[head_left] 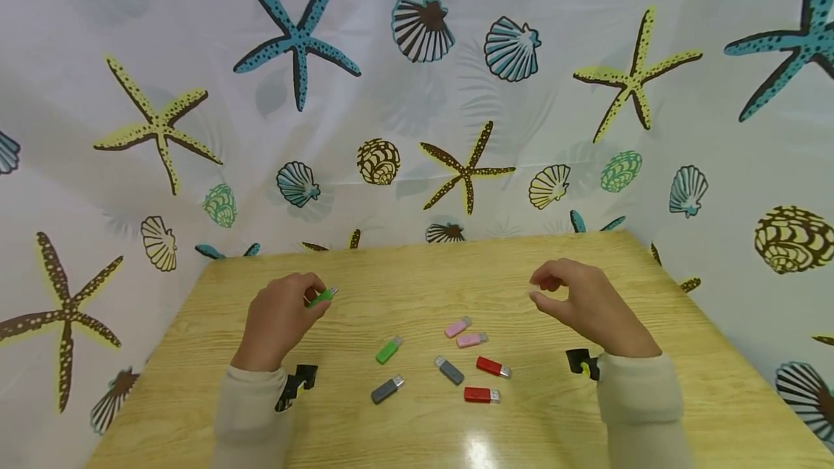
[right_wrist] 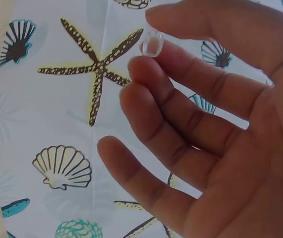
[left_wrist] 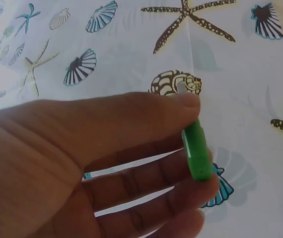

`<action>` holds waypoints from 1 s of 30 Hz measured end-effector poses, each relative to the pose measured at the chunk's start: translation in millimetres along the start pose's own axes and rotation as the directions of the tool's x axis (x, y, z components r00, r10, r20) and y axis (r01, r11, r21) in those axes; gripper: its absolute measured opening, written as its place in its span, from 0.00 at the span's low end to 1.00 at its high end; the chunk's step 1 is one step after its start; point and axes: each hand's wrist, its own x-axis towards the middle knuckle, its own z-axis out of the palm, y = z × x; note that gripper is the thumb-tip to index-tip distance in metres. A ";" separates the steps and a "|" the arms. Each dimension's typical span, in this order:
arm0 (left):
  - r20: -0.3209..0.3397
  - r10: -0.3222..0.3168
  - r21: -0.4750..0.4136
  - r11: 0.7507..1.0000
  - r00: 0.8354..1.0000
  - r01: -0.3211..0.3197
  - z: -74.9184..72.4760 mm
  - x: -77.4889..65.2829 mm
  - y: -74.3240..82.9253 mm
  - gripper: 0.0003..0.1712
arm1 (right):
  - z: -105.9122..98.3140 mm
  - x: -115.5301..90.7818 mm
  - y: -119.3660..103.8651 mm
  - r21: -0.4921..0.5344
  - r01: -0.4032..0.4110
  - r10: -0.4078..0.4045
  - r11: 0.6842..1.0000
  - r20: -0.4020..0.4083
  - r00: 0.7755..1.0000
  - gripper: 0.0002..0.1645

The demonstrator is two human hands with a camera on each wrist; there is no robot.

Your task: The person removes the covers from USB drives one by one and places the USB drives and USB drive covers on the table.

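Note:
My left hand (head_left: pixel 276 318) holds a green USB flash drive (left_wrist: pixel 197 151) between thumb and fingers, raised over the left side of the table. Its metal plug sticks up past the thumb tip in the left wrist view. Over the right side, my right hand (head_left: pixel 586 304) pinches a small clear plastic cap (right_wrist: pixel 153 45) between thumb and index finger, the other fingers loosely bent. Between the hands lie another green flash drive (head_left: pixel 389 349), two pink ones (head_left: pixel 457 326), two grey ones (head_left: pixel 387 389) and two red ones (head_left: pixel 481 395), their metal plugs showing.
The light wooden table (head_left: pixel 404 281) reaches back to a white cloth (head_left: pixel 365 107) printed with starfish and shells, which also hangs along both sides. Small dark wrist mounts (head_left: pixel 297 386) sit by the sleeves. A bright reflection shows at the table's front.

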 end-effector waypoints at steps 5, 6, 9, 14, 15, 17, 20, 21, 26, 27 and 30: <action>0.001 -0.049 -0.011 0.999 0.999 0.049 -3.0 -2.2 -24.0 0.10 | -1.9 -0.7 12.8 -0.001 -0.087 0.087 0.996 0.043 0.995 0.07; 0.003 -0.063 -0.012 0.998 0.998 0.063 -3.2 -2.9 -28.4 0.10 | -2.3 -0.9 15.3 -0.004 -0.101 0.101 0.995 0.048 0.994 0.07; 0.021 -0.109 -0.004 0.994 0.994 0.109 -2.7 -4.2 -40.8 0.10 | -4.1 -2.3 22.6 -0.016 -0.139 0.140 0.990 0.051 0.989 0.07; 0.076 -0.185 0.008 0.983 0.980 0.185 0.6 -3.7 -58.1 0.11 | -5.9 -5.5 33.6 -0.029 -0.202 0.204 0.979 0.058 0.977 0.10; 0.086 -0.199 0.005 0.980 0.976 0.199 1.3 -3.5 -61.2 0.12 | -6.0 -6.0 35.4 -0.027 -0.221 0.222 0.975 0.065 0.973 0.11; 0.104 -0.227 -0.003 0.974 0.968 0.228 2.3 -4.3 -68.3 0.13 | -5.6 -6.3 38.6 -0.025 -0.259 0.260 0.966 0.076 0.963 0.13; 0.129 -0.268 -0.012 0.962 0.955 0.272 3.7 -7.8 -80.1 0.14 | -3.9 -6.4 42.6 -0.019 -0.302 0.303 0.953 0.094 0.948 0.15; 0.137 -0.283 -0.015 0.958 0.949 0.287 4.3 -9.4 -84.2 0.15 | -3.1 -6.5 44.1 -0.019 -0.310 0.310 0.951 0.100 0.945 0.15; 0.171 -0.349 -0.010 0.934 0.921 0.356 4.7 -15.3 -102.9 0.15 | 0.1 -8.7 52.5 -0.023 -0.332 0.332 0.943 0.123 0.935 0.16; 0.177 -0.359 -0.008 0.931 0.916 0.366 4.5 -16.3 -105.6 0.15 | 0.5 -9.2 54.3 -0.025 -0.334 0.334 0.942 0.127 0.934 0.16; 0.192 -0.390 0.001 0.918 0.901 0.397 1.8 -19.8 -112.2 0.16 | 1.8 -10.0 58.6 -0.030 -0.338 0.339 0.941 0.137 0.931 0.16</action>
